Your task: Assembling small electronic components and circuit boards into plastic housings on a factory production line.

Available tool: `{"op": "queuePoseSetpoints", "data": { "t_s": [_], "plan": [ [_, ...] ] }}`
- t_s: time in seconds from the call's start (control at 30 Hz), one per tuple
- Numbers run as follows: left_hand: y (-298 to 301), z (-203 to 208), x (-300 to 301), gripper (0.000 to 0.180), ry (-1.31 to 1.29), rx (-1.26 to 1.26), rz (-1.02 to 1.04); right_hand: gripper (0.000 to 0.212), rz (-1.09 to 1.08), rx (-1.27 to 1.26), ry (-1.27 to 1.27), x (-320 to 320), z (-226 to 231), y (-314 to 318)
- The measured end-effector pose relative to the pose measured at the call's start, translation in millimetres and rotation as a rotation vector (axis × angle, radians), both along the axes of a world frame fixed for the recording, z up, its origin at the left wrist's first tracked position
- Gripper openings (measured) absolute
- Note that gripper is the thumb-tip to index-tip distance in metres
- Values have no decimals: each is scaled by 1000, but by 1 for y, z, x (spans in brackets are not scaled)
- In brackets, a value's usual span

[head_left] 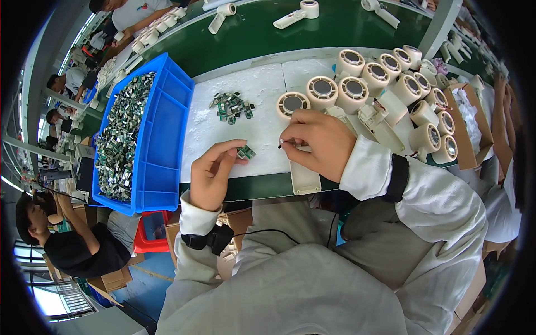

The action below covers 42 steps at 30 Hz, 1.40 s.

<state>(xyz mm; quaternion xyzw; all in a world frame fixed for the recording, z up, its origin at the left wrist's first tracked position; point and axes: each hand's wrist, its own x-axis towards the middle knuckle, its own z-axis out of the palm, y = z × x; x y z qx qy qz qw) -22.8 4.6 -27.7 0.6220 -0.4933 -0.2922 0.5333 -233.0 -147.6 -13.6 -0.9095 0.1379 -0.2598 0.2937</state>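
My left hand (pixel 215 170) pinches a small green circuit board (pixel 246 152) between thumb and fingers, above the white work surface. To its right, my right hand (pixel 318 139) is closed, with a tiny dark-tipped piece (pixel 280 146) at its fingertips, too small to name. Beneath the right hand lies a cream handle-shaped housing (pixel 305 180), partly covered by the hand. A cream cylindrical head (pixel 292 104) with a round grey face stands just beyond that hand. Farther off, between the hands, sits a loose pile of green circuit boards (pixel 231 106).
A blue bin (pixel 167 128) heaped with circuit boards stands at the left. Several cream cylindrical units (pixel 377 75) crowd the right, beside a cardboard box (pixel 473 125). Cream units with handles (pixel 296 15) lie on the green belt (pixel 251 36) at the back. A person (pixel 84 240) sits at the left.
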Motion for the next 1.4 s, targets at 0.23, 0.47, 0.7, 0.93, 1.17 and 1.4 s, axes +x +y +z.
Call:
{"op": "queuePoseSetpoints", "data": {
  "t_s": [0.23, 0.47, 0.7, 0.93, 1.17, 1.4],
  "plan": [
    [-19, -10, -27, 21, 274, -109, -6, 12, -15, 82, -31, 2, 1, 5],
    [-22, -21, -32, 25, 375, -126, -85, 12, -40, 115, -51, 2, 3, 7],
    [-20, -20, -35, 27, 313, -85, -20, 12, -39, 117, -62, 5, 4, 6],
    [-19, -27, -43, 24, 285, -175, 62, 12, -59, 121, -69, 7, 6, 7],
    [-17, -28, -38, 23, 375, -209, -18, 13, -46, 149, -68, 5, 6, 9],
    [-14, -24, -24, 23, 513, -94, -142, 14, -11, 361, -35, 0, 13, 6]
  ]
}}
